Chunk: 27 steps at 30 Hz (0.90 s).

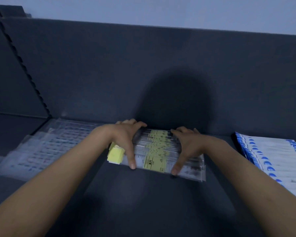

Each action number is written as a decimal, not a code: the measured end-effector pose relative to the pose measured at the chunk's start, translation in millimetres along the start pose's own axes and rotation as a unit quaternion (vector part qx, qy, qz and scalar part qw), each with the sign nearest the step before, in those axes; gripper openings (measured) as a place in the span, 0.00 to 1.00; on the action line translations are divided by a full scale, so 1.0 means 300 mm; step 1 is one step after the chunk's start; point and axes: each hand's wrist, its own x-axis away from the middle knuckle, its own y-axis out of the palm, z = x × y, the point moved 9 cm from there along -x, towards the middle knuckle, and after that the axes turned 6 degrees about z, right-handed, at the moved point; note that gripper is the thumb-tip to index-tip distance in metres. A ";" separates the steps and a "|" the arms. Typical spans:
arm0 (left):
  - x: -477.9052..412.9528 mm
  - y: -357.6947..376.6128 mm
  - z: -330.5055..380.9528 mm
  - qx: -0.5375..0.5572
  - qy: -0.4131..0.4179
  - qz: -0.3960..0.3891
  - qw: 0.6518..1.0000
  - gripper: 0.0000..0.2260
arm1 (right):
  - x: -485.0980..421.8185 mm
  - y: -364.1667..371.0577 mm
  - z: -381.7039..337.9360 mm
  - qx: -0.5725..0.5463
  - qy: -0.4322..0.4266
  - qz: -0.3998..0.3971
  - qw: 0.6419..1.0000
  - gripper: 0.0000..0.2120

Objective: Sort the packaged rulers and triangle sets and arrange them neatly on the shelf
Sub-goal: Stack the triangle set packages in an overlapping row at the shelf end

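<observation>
On the dark grey shelf (143, 202), a stack of packaged rulers with yellow labels (156, 148) lies flat in the middle, set close to the back panel (143, 65) and running left to right. Both hands are clamped on this stack. The left hand (126, 139) holds its left part, with fingers curled over the far edge and the thumb stretched down to the near edge of the front pack. The right hand (186, 144) holds its right part the same way, fingers hooked over the far side and thumb pressed on the near edge. The two hands are apart, with the yellow labels showing between them. Yellow card ends (115, 154) stick out of the stack just left of the left hand. The packs are clear plastic and slightly fanned, so that the front one reaches furthest toward the viewer. To the left, near the stack, lies a row of clear packs with faint markings (46, 147), overlapping like tiles; their contents are too blurred to tell. To the right, well apart from the stack, lies a row of blue and white packs (272, 156), also overlapping. A slotted upright (24, 65) runs slantwise at the left of the back panel, and a dark shadow (174, 100) falls on the panel above the hands.
</observation>
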 end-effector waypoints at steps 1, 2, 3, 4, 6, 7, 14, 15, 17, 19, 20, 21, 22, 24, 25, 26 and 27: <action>-0.006 -0.009 0.002 0.002 0.002 0.002 1.000 0.66 | -0.005 -0.014 0.000 0.004 -0.002 0.012 1.000 0.75; -0.012 -0.017 0.005 0.003 0.004 0.002 1.000 0.64 | -0.009 -0.027 0.000 0.003 0.000 0.022 1.000 0.74; -0.018 -0.022 0.007 0.005 0.003 0.000 1.000 0.62 | -0.011 -0.040 -0.001 -0.002 0.002 0.028 1.000 0.72; -0.022 -0.026 0.009 0.009 0.000 -0.004 1.000 0.59 | -0.013 -0.051 -0.004 -0.010 0.004 0.032 0.999 0.70; -0.029 -0.029 0.011 0.018 -0.001 -0.010 1.000 0.52 | -0.014 -0.069 -0.010 -0.026 0.008 0.034 0.999 0.61; -0.032 -0.028 0.014 0.026 0.003 -0.014 1.000 0.47 | -0.012 -0.071 -0.010 -0.035 0.013 0.034 0.999 0.56; -0.010 -0.039 0.066 0.080 0.097 0.020 0.992 0.18 | 0.037 -0.082 -0.026 -0.074 0.008 0.133 0.988 0.24; 0.000 -0.040 0.062 0.087 0.101 0.034 0.991 0.16 | 0.051 -0.084 -0.024 -0.083 0.005 0.152 0.985 0.22; 0.022 -0.045 0.043 0.102 0.107 0.072 0.986 0.14 | 0.091 -0.078 0.006 -0.128 0.014 0.174 0.976 0.18; 0.046 -0.051 0.011 0.127 0.111 0.118 0.979 0.12 | 0.136 -0.075 0.056 -0.161 0.034 0.204 0.965 0.16; 0.058 -0.053 -0.013 0.147 0.106 0.142 0.973 0.13 | 0.154 -0.073 0.076 -0.181 0.040 0.221 0.958 0.14; 0.069 -0.056 -0.039 0.173 0.096 0.167 0.966 0.14 | 0.169 -0.066 0.090 -0.209 0.041 0.238 0.948 0.13; 0.078 -0.058 -0.065 0.204 0.084 0.191 0.956 0.15 | 0.179 -0.059 0.100 -0.246 0.040 0.257 0.934 0.13; 0.089 -0.048 -0.104 0.286 0.055 0.232 0.928 0.16 | 0.188 -0.030 0.113 -0.344 0.038 0.288 0.893 0.16; 0.090 -0.033 -0.115 0.334 0.039 0.243 0.910 0.17 | 0.190 -0.013 0.119 -0.396 0.035 0.301 0.867 0.17; 0.091 -0.014 -0.121 0.384 0.023 0.250 0.888 0.17 | 0.192 0.001 0.127 -0.439 0.033 0.317 0.840 0.19; 0.088 0.004 -0.122 0.429 0.011 0.255 0.867 0.18 | 0.196 0.009 0.139 -0.472 0.034 0.339 0.813 0.20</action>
